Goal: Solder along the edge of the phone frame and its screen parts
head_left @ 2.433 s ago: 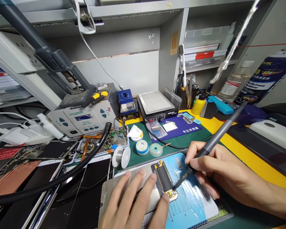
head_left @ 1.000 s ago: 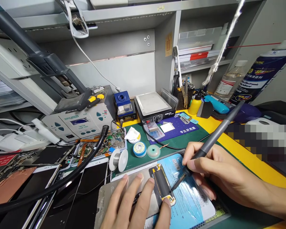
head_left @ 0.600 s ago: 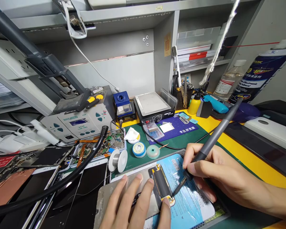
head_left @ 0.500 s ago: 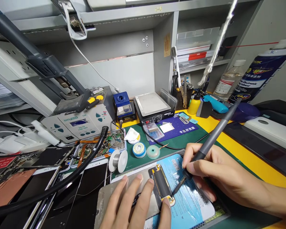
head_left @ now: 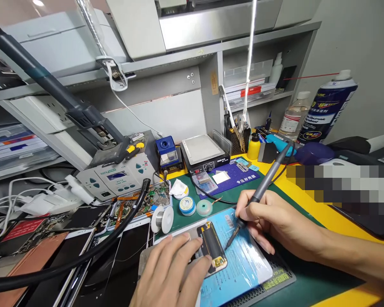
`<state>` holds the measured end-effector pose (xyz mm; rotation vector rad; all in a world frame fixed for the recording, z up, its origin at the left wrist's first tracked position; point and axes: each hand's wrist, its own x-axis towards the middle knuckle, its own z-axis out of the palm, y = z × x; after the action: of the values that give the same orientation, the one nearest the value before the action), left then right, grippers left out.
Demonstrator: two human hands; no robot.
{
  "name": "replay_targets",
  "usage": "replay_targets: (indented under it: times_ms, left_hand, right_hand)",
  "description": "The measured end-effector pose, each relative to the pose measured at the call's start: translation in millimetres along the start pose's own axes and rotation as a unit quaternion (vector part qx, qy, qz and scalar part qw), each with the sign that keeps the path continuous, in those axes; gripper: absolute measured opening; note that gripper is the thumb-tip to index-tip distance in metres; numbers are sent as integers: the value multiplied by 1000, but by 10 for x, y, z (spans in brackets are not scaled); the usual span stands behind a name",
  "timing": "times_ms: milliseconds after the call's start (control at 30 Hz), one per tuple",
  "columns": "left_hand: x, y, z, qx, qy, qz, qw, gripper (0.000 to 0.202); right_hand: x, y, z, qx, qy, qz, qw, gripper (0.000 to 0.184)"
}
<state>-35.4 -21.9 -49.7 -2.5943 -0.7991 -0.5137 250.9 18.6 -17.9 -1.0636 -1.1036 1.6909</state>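
Note:
My right hand [head_left: 264, 217] grips a dark grey soldering iron [head_left: 266, 177] like a pen, its tip pointing down and left. The tip is close to the right edge of a small phone part [head_left: 213, 245], which has a black flex strip and gold contacts; I cannot tell if they touch. My left hand [head_left: 176, 266] lies with fingers spread over a grey metal plate [head_left: 144, 258] and the part's left side, hiding much of both. Underneath lies a glossy light-blue sheet [head_left: 243, 260] on a dark, ridged mat.
A solder spool [head_left: 162, 219], a round blue-white tin [head_left: 187, 206] and a pale green disc [head_left: 204, 207] stand behind the sheet. A thick black hose [head_left: 92, 249] crosses the left side over phone screens. Farther back are a hot plate [head_left: 203, 147] and a rework station [head_left: 118, 175].
The iron's tip has moved away from the gold-coloured corner, up along the part's right edge. My left fingertips have shifted off that corner. The camera view has tilted upward.

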Motion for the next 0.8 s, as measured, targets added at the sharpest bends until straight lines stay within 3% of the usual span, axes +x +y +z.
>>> replay_targets:
  times_ms: [167,500,800]
  left_hand:
    - [97,80,-108,-77,4,-73,994,34]
    - [515,103,-250,-20,53,-22,998,43]
    - [553,-32,-167,-22,86,-11,996,40]
  right_hand:
    - [13,-22,0,10,-3,9,1000,19]
    - [4,19,-31,16,-18,4,1000,21]
    - [4,31,-49,19,-1,14,1000,23]
